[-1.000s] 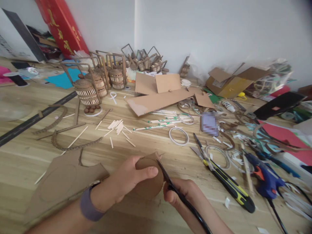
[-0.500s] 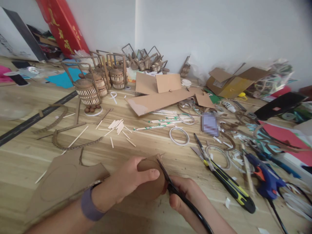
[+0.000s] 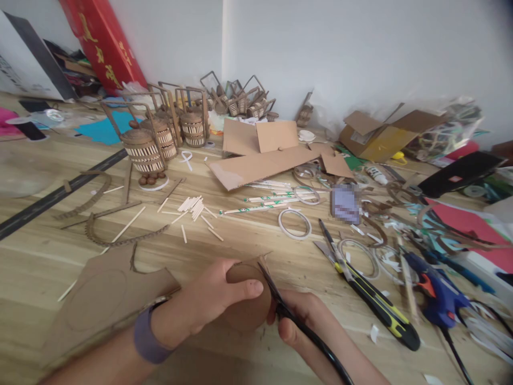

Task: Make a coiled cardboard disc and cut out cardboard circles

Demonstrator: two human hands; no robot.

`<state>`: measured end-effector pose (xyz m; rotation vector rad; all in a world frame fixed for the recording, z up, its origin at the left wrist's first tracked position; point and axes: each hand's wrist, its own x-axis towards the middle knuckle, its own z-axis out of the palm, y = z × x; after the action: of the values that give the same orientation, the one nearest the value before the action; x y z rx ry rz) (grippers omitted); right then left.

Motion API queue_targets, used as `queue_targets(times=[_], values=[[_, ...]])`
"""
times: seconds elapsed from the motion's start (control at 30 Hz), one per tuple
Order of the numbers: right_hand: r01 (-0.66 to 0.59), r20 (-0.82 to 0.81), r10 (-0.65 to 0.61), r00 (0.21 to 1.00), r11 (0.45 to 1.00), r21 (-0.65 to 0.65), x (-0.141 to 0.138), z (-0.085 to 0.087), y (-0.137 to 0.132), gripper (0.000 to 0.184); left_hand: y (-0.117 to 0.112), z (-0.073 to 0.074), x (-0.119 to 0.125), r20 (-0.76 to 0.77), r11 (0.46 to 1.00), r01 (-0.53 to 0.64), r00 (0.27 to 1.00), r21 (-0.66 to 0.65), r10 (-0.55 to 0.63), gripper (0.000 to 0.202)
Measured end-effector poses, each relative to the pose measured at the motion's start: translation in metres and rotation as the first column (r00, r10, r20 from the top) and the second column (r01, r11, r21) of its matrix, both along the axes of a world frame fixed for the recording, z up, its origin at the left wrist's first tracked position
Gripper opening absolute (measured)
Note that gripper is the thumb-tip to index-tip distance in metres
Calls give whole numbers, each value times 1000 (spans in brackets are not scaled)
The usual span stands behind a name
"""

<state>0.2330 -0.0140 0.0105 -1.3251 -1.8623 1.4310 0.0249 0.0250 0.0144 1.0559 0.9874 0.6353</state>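
Note:
My left hand [image 3: 208,299] pinches a round brown cardboard disc [image 3: 248,307] low in the middle of the view, thumb lying across its face. My right hand [image 3: 308,326] is closed on black-handled scissors [image 3: 280,302], whose blades bite into the disc's right edge. A thin offcut of cardboard sticks up at the disc's top. A purple band sits on my left wrist.
A cardboard sheet with a drawn circle [image 3: 104,297] lies at lower left. A yellow-black utility knife [image 3: 372,299] and a blue glue gun [image 3: 435,291] lie to the right, tape rings [image 3: 294,223] and wooden sticks [image 3: 192,208] ahead, small woven baskets [image 3: 144,147] and cardboard boxes [image 3: 264,152] beyond.
The disc has turned slightly in my left hand and the scissor blades have advanced along its right edge. Both hands stay in the same place.

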Motion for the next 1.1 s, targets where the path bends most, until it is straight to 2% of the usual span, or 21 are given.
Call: queue_targets(times=[0.4, 0.57, 0.77, 0.93, 1.1], values=[[5, -22, -6, 1000, 999, -44, -3, 3, -2, 74, 1, -1, 0, -34, 1000, -8, 999, -1, 8, 41], [-9, -16, 9, 1000, 1000, 10, -2, 0, -2, 78, 3, -2, 1, 25, 1000, 17, 1000, 2, -17, 38], [-15, 25, 13, 1000, 998, 53, -1, -3, -2, 79, 3, 0, 1, -12, 1000, -12, 1000, -2, 12, 39], [-24, 25, 22, 999, 998, 62, 0, -4, -2, 78, 1, -2, 0, 8, 1000, 3, 1000, -22, -3, 40], [-14, 9, 13, 1000, 999, 33, -1, -2, -2, 78, 1, -3, 0, -16, 1000, 0, 1000, 14, 0, 38]])
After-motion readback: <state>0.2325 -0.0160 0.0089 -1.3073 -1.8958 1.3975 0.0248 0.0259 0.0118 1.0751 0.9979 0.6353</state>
